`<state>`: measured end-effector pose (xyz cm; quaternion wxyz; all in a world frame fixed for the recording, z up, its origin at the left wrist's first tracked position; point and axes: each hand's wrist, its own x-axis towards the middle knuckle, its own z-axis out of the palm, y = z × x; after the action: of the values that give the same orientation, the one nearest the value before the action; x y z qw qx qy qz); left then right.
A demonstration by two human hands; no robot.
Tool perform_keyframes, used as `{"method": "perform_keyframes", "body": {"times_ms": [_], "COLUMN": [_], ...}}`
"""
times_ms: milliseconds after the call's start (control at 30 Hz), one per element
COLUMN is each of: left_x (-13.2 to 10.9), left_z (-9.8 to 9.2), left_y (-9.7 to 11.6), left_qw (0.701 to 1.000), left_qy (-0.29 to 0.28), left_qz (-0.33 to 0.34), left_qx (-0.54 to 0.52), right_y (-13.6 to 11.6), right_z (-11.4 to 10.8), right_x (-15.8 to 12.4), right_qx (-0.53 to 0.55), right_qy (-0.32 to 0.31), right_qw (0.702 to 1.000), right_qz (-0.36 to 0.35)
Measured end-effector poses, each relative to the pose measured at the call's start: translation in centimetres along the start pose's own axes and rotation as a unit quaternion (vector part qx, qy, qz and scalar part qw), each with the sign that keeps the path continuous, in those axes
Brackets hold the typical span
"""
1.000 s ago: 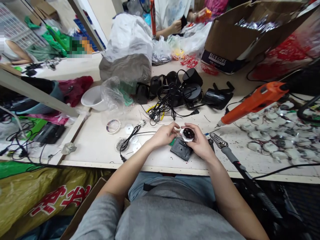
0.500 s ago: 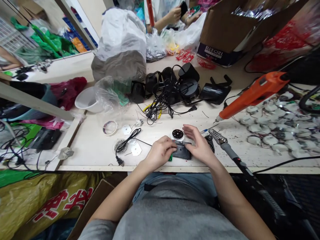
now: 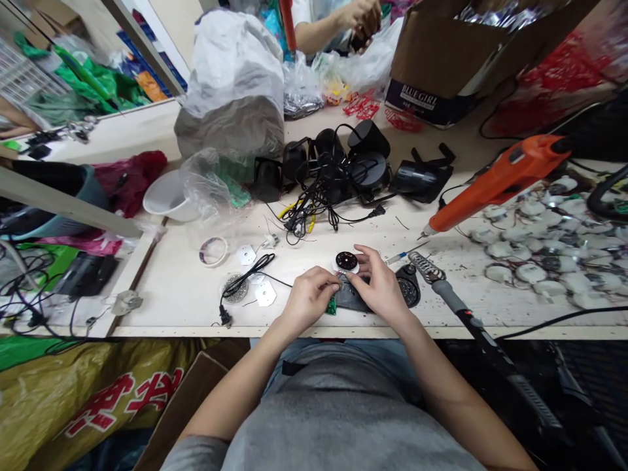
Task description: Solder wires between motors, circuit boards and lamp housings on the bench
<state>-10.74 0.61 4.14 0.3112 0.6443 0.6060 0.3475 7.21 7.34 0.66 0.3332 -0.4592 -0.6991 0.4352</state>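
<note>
My left hand [image 3: 309, 296] is closed in a pinch, its fingertips at a thin wire that is hard to make out. A black power cord [image 3: 280, 280] runs up to this hand from the left. My right hand [image 3: 381, 288] grips the edge of a round white part with a black slotted disc [image 3: 347, 261] on top, thumb near and fingers behind. Beneath both hands lies a flat black plastic housing [image 3: 354, 299], partly covered. A green circuit board [image 3: 331, 305] shows by the left fingers. To the right, a black piece with a round grille [image 3: 408, 288] lies on the bench.
A soldering iron [image 3: 449, 297] rests in its coil holder, right. An orange electric screwdriver [image 3: 495, 186] hangs above. White round motors [image 3: 530, 242] are heaped at right. Black housings with cords [image 3: 333, 170] lie behind. Tape [image 3: 213, 252] and white plates [image 3: 265, 293] lie left. A co-worker's hand [image 3: 360, 16] is across.
My right hand has moved slightly left and now grips the round white part, which is tilted. My left hand stays close by in a pinch. The co-worker's hands have moved.
</note>
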Motion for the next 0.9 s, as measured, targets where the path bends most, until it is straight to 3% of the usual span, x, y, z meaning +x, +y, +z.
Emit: {"method": "perform_keyframes", "body": {"times_ms": [200, 333, 500, 600, 767, 900], "left_x": [-0.6, -2.0, -3.1, -3.2, -2.7, -2.2], "left_z": [0.6, 2.2, 3.3, 3.2, 2.8, 2.7], "left_y": [0.7, 0.7, 0.7, 1.1, 2.8, 3.7], "left_qw": [0.993, 0.967, 0.947, 0.925, 0.841, 0.807], "left_qy": [-0.005, 0.017, 0.039, -0.003, -0.128, -0.156], "left_qz": [0.062, 0.122, 0.163, 0.178, 0.227, 0.293], "left_qx": [0.097, 0.223, 0.274, 0.336, 0.474, 0.489], "right_y": [0.4, 0.7, 1.1, 1.2, 1.2, 1.1], "right_z": [-0.6, -1.0, -0.8, -0.5, -0.1, 0.0], "right_x": [-0.1, -0.4, -0.5, -0.5, -0.5, -0.5], "right_qx": [0.023, 0.034, 0.053, 0.053, 0.051, 0.045], "right_qy": [0.011, 0.002, 0.008, 0.024, 0.041, 0.047], "right_qw": [1.0, 0.999, 0.998, 0.998, 0.997, 0.997], "right_qz": [0.008, 0.03, 0.038, 0.038, 0.046, 0.05]}}
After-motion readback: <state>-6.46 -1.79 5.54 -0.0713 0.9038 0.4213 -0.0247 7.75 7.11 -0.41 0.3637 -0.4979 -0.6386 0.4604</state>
